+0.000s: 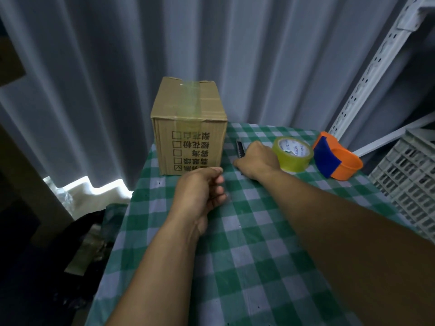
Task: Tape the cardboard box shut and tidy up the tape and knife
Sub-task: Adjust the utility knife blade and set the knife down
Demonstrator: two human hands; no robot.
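A: We started from the right hand. It lay on the checked tablecloth, palm down, and it covered the near end of the knife. The dark far end of the knife showed beyond the knuckles. Whether the fingers were closed around the handle we could not tell, because the back of the hand hid them.

B: And our left hand?

A: It hovered just in front of the cardboard box, the fingers curled loosely toward the palm, with nothing between them. The thumb was very near the lower edge of the box, but we could not say if it touched.

B: Where was the tape?

A: The tape roll lay flat, just beside the right wrist. Beyond it stood an orange holder with a blue patch. The box stood at the far left corner of the table, its flaps closed, with a clear strip of tape over the top seam and down the front.
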